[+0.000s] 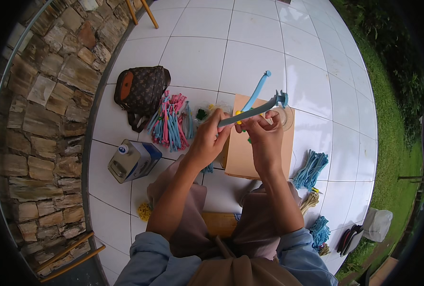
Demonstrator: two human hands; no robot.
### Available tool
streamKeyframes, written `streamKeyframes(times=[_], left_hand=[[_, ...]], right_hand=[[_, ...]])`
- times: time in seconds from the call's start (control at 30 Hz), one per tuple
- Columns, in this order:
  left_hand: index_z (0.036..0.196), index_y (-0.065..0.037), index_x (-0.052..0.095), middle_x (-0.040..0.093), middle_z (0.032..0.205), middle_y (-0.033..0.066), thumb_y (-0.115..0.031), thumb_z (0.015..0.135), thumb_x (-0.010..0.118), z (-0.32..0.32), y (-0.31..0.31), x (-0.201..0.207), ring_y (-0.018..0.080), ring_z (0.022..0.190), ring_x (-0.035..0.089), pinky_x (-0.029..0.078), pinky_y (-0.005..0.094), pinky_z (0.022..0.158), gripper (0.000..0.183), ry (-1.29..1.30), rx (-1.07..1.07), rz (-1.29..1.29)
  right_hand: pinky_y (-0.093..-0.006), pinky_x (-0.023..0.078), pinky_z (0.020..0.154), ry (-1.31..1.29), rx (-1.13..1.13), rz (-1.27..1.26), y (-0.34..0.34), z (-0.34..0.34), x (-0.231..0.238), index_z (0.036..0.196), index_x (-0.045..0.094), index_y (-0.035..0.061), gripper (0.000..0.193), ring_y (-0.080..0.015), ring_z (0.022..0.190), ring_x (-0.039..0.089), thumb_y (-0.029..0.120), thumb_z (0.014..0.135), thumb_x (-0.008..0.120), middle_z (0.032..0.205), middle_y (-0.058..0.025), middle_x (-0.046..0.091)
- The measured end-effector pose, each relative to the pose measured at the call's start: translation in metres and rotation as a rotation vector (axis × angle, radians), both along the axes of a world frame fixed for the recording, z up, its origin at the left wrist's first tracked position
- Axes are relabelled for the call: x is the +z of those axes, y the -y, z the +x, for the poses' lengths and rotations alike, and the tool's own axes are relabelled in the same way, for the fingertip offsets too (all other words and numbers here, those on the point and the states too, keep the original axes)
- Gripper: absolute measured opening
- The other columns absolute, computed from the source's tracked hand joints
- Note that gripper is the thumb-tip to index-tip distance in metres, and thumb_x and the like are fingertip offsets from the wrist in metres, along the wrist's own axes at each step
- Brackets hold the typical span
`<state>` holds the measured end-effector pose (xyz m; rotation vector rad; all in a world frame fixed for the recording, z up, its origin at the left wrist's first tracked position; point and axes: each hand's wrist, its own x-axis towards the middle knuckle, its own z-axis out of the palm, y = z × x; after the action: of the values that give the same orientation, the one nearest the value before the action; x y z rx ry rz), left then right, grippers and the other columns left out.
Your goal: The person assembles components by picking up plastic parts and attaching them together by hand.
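Above a tan board, my left hand is closed round the near end of a blue-grey strip with a notched, flared far end. My right hand has its thumb and fingers pinched together beside a small yellow piece, where the strips meet. A second, lighter blue strip with a knobbed tip rises from that spot. Whether the strips are joined there is hidden by my fingers. A bit of green shows just below the right fingers.
The board lies before my knees, a clear round item on it. Left are pink and blue strips, a brown patterned backpack and a metal can. Blue bundles lie right. A stone wall borders the tiles.
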<state>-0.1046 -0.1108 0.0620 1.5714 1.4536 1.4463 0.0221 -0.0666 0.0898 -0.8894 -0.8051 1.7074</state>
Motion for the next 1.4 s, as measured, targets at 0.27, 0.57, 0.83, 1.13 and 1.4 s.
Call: streamKeyframes(times=[0.27,0.57,0.83,1.13,1.4], left_hand=[[0.076,-0.004,0.035,0.033,0.063,0.0011,-0.004,0.086,0.05,-0.001,0.0,-0.002,0.0069,0.059,0.032,0.03,0.021,0.053,0.018,0.009,-0.024,0.002],[0.077,-0.005,0.032,0.034,0.06,0.0016,-0.007,0.086,0.051,0.002,-0.007,-0.012,0.006,0.052,0.031,0.03,0.0222,0.045,0.021,0.231,0.037,-0.006],[0.082,-0.002,0.034,0.032,0.055,0.004,-0.005,0.084,0.053,0.001,-0.006,-0.022,0.0102,0.049,0.032,0.03,0.0258,0.044,0.019,0.056,0.005,-0.021],[0.086,-0.003,0.034,0.049,0.06,0.0084,-0.004,0.086,0.049,0.004,-0.005,-0.016,0.011,0.048,0.034,0.031,0.0238,0.044,0.015,0.068,-0.049,-0.095],[0.097,-0.008,0.038,0.058,0.088,0.0157,-0.016,0.09,0.045,-0.045,-0.004,-0.015,0.0072,0.06,0.041,0.037,0.0208,0.059,0.013,1.01,-0.07,-0.199]], right_hand=[[-0.0302,0.047,0.064,0.027,-0.014,0.106,0.002,-0.003,-0.005,0.088,0.024,0.0077,0.042,-0.0193,0.063,0.055,-0.006,0.073,0.061,0.077,-0.015,0.056],[-0.0285,0.039,0.07,-0.033,-0.034,-0.007,0.004,-0.009,-0.007,0.102,0.026,0.0107,0.043,-0.0156,0.07,0.051,0.004,0.078,0.062,0.086,-0.0094,0.054],[-0.0213,0.041,0.05,0.186,-0.042,0.292,-0.001,-0.012,-0.018,0.113,0.018,0.0071,0.059,-0.0121,0.055,0.05,-0.002,0.076,0.062,0.066,-0.0085,0.053],[-0.0211,0.04,0.051,0.251,0.014,0.25,-0.004,-0.016,-0.025,0.114,0.016,0.0064,0.048,-0.0115,0.054,0.049,0.0,0.082,0.051,0.064,-0.0072,0.052],[-0.0327,0.038,0.087,0.376,0.671,0.177,0.018,-0.027,-0.053,0.129,0.005,0.0125,0.063,-0.0219,0.097,0.052,-0.013,0.078,0.032,0.102,-0.0181,0.053]])
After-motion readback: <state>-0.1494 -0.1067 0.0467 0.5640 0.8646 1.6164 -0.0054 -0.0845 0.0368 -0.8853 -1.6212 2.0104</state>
